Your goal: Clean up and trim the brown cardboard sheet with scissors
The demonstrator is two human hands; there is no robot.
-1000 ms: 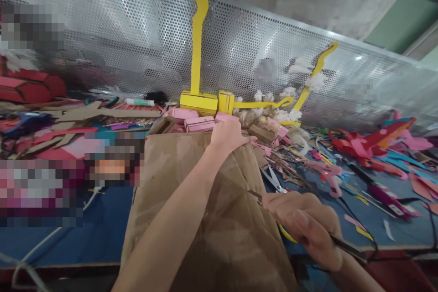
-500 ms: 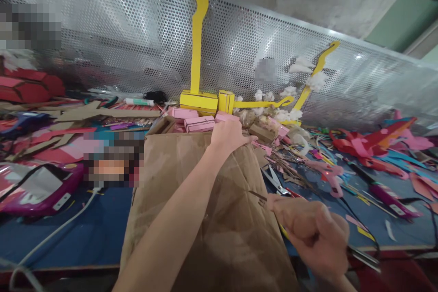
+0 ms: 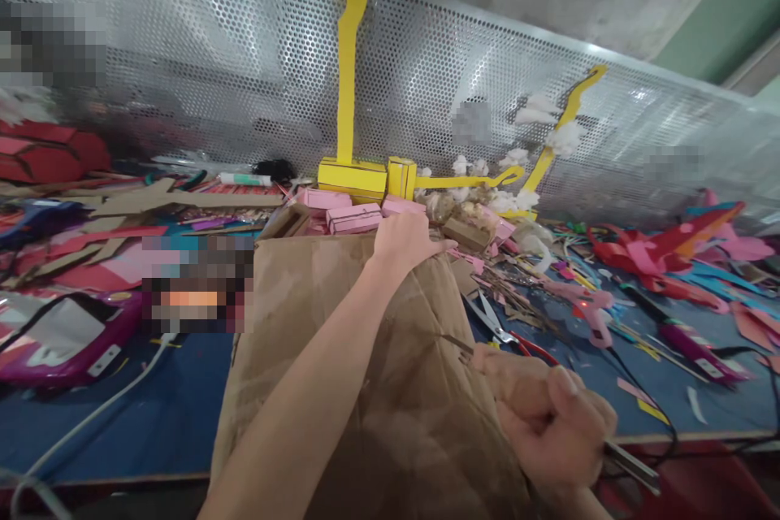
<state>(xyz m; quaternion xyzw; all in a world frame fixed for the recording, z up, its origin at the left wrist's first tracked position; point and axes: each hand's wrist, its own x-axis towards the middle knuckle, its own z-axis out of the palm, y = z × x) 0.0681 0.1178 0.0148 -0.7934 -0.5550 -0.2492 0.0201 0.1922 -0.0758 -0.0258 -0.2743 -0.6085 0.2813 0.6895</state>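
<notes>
A large brown sheet of cardboard (image 3: 292,325) leans toward me at the table's front edge, creased near its right side. My left hand (image 3: 402,240) is at its far edge, thumb stretched to the right and fingers curled over the edge, their tips hidden. In my closed right hand (image 3: 548,414) is a utility knife (image 3: 634,465); its metal handle sticks out behind the fist. The thin blade points up and left against the right part of the cardboard. Beside that hand lie scissors (image 3: 495,322) with red handles.
Pink paper boxes (image 3: 353,218) and yellow hammer-like shapes (image 3: 352,177) stand behind the cardboard. At right are a pink glue gun (image 3: 594,317), a purple-handled tool (image 3: 695,351) and paper scraps. A purple case (image 3: 79,349) and white cable (image 3: 115,398) lie left. A perforated metal screen (image 3: 244,73) closes the back.
My right hand and the knife have shifted slightly left, and the handle's rear end has dipped. My left hand keeps its place on the cardboard edge. The view has moved a little.
</notes>
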